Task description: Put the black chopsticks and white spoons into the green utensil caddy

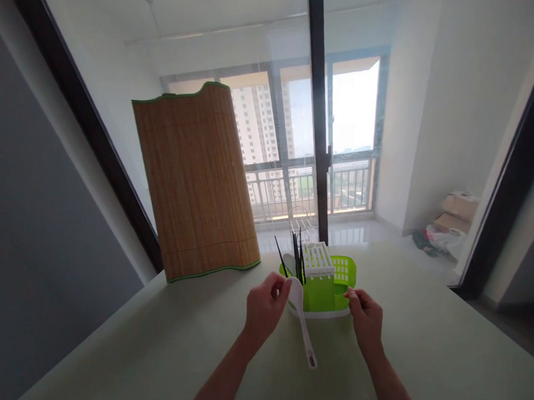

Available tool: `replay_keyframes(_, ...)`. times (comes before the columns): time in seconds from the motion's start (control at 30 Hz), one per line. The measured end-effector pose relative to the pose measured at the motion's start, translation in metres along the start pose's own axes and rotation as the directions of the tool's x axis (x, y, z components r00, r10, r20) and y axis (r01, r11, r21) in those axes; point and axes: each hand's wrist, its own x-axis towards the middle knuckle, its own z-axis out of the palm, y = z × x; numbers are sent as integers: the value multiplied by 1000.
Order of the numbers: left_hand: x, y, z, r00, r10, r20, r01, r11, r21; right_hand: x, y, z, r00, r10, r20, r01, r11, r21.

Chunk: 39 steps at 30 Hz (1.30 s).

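Note:
My left hand (266,303) pinches a white long-handled spoon (304,334) by the edge of its bowl. The spoon's handle slants down toward me, with a dark mark at its end. Just behind it stands a green and white utensil caddy (319,293) with a slotted white top. Black chopsticks (298,257) stick up from the caddy's left side, beside another pale rounded utensil (289,262). At the caddy's right end, my right hand (366,313) is closed in a pinch by the green basket wall; whether it grips the rim or something small is unclear.
A large bamboo mat (197,185) with green edging stands curled upright on the pale table (163,343), at the left. A wire rack (304,222) shows behind the caddy. Beyond the table are a dark-framed glass door (319,120) and boxes with bags (454,223).

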Motion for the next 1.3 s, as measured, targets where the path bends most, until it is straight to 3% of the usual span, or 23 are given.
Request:
replay_keyframes(0.07, 21, 3, -17, 977, 25, -211, -20, 999, 26, -1, 1, 0, 1000, -1, 6, 1, 1000, 1)
replay_keyframes(0.13, 41, 4, -26, 927, 62, -370, -36, 996, 76, -1, 3, 1, 1000, -1, 11, 1, 1000, -2)
replay_keyframes(0.23, 64, 0, -26, 889, 116, -443, -36, 982, 184, -2, 4, 1, 1000, -7, 18, 7, 1000, -9)
replay_keyframes(0.3, 74, -5, -18, 909, 132, -394, -24, 963, 269, -1, 5, 2, 1000, -12, 20, 12, 1000, -9)
replay_keyframes(0.4, 79, -13, -1, 965, 131, -228, -37, 926, 376, -1, 6, 2, 1000, -10, 27, 10, 1000, -7)
replay_keyframes(0.5, 78, -22, 16, 990, 105, -98, -56, 912, 407, -2, 4, 2, 999, 6, 38, -5, 1000, -15)
replay_keyframes(0.67, 73, -37, 37, 1000, 4, 30, -16, 912, 410, -3, 0, 2, 999, 10, 54, -9, 1000, -15)
replay_keyframes(0.8, 70, -45, 50, 995, 13, 103, -59, 884, 463, -4, -1, 3, 997, 1, 78, 1, 1000, -21)
replay_keyframes(0.97, 72, -40, 50, 991, 33, 130, -94, 862, 498, -5, 1, 4, 995, -14, 101, 17, 1000, -26)
replay_keyframes(1.07, 58, -32, 39, 996, 37, 81, -71, 874, 481, -5, 4, 6, 993, -26, 115, 31, 999, -40)
replay_keyframes(1.17, 17, -32, 36, 999, 22, 47, -40, 904, 426, -8, 9, 9, 989, -59, 134, 71, 994, -87)
replay_keyframes(1.23, -21, -42, 44, 992, 6, 123, -48, 937, 345, -12, 13, 14, 980, -107, 166, 130, 981, -140)
replay_keyframes(1.3, -58, -56, 57, 956, 20, 292, -101, 958, 267, -19, 17, 21, 959, -178, 221, 223, 954, -201)
